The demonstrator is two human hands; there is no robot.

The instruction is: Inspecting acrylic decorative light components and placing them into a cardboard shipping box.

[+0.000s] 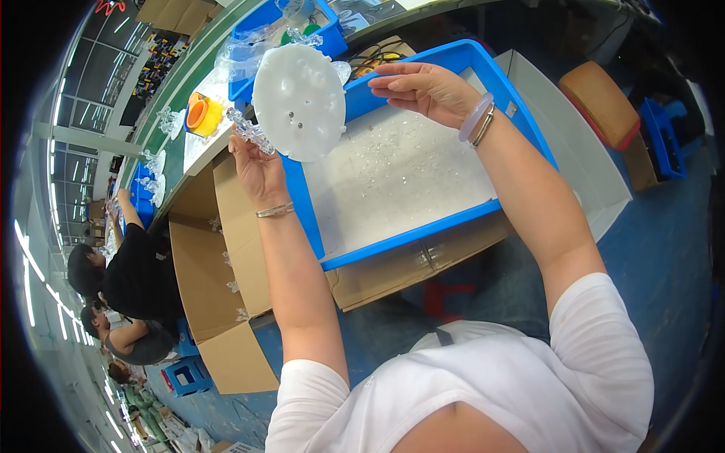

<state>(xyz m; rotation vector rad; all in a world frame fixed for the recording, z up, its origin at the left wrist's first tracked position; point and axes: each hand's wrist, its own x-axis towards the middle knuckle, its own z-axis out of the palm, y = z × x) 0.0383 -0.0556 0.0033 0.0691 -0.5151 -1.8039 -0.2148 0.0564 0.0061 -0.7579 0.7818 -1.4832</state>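
My left hand (259,171) is closed around a clear, faceted plastic ornament piece (254,134). A white oval plate (298,106) stands tilted right beside it, with two small dark metal dots and some glittering specks on its face. The ornament seems joined to the plate, though the join is hidden. My right hand (430,92) holds nothing, its fingers stretched out over the far part of a large blue tray (521,113). Inside the tray lies a whitish layer (400,174) strewn with small shiny bits.
An open cardboard box (198,264) stands left of the tray. A yellow-and-orange tape roll (198,113) and a smaller blue bin (332,34) are on the green bench. Two co-workers (136,279) sit at the left. A brown-topped stool (600,104) is at the right.
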